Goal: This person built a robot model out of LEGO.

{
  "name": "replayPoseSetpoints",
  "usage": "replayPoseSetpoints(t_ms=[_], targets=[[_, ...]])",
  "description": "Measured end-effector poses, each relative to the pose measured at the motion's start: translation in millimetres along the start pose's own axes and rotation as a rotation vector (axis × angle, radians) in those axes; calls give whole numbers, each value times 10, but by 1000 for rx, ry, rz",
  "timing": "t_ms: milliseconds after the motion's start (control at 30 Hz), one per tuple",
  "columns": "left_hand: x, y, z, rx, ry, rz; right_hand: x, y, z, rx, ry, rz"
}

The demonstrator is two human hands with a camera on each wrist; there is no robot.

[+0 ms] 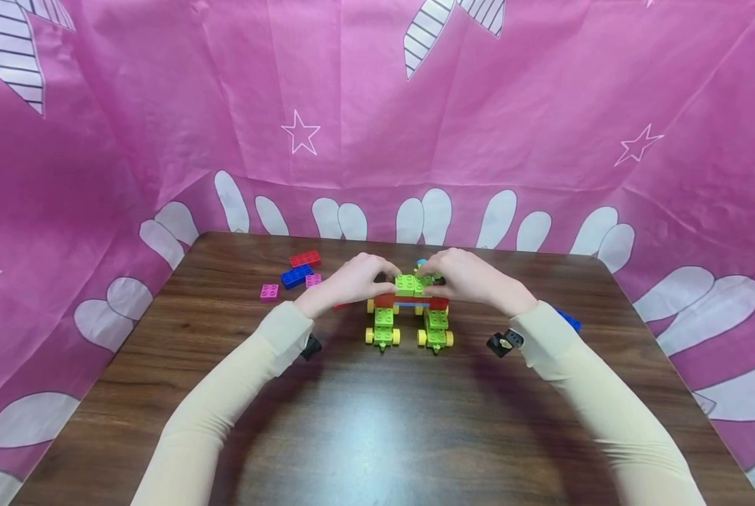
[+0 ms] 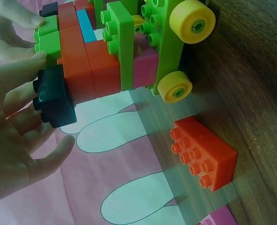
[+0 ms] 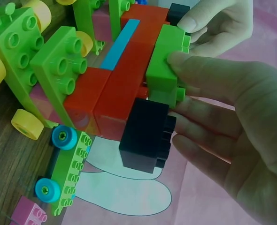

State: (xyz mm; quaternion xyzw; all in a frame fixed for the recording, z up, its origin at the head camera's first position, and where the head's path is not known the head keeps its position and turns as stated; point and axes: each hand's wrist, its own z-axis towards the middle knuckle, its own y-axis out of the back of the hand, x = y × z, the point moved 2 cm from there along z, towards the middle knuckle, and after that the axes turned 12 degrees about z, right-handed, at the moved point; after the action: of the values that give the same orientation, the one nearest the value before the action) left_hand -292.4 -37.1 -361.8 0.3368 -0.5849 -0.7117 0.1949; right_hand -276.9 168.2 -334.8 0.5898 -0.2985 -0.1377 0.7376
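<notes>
A toy-brick structure stands mid-table on two green wheeled bases [image 1: 384, 320] with yellow wheels [image 2: 193, 21]. Red bricks [image 3: 122, 84] bridge the bases, with a blue piece [image 3: 120, 44] between them. Two green bricks [image 1: 405, 284] sit side by side on top. My left hand [image 1: 355, 280] pinches the left one between thumb and fingers. With thumb and fingers, my right hand [image 1: 469, 277] pinches the right one; a narrow gap shows beneath that brick [image 3: 164, 65] in the right wrist view. A black brick [image 3: 145, 136] projects at the right end, another black brick [image 2: 56, 96] at the left.
Left of the structure lie a red brick [image 1: 305, 258], a blue brick [image 1: 297, 276] and small pink bricks [image 1: 269, 291]. Another red brick [image 2: 204, 154] is close by its left wheels. Behind it stands a green base with blue wheels [image 3: 70, 173]. A blue brick [image 1: 569, 320] lies beyond my right forearm.
</notes>
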Motion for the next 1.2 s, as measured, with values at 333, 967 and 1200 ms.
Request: replayPoseSetpoints(t_ms=[333,967,1200], targets=[[11,-11,16,-22,-29,0,-47,18,29,23,-28,55],[27,-7,-8,-5,-12,3,13,-17,61,-1,-27,-23],[29,-11,-2,-9,-21,9,-78,-31,-2,-12,-128,64]])
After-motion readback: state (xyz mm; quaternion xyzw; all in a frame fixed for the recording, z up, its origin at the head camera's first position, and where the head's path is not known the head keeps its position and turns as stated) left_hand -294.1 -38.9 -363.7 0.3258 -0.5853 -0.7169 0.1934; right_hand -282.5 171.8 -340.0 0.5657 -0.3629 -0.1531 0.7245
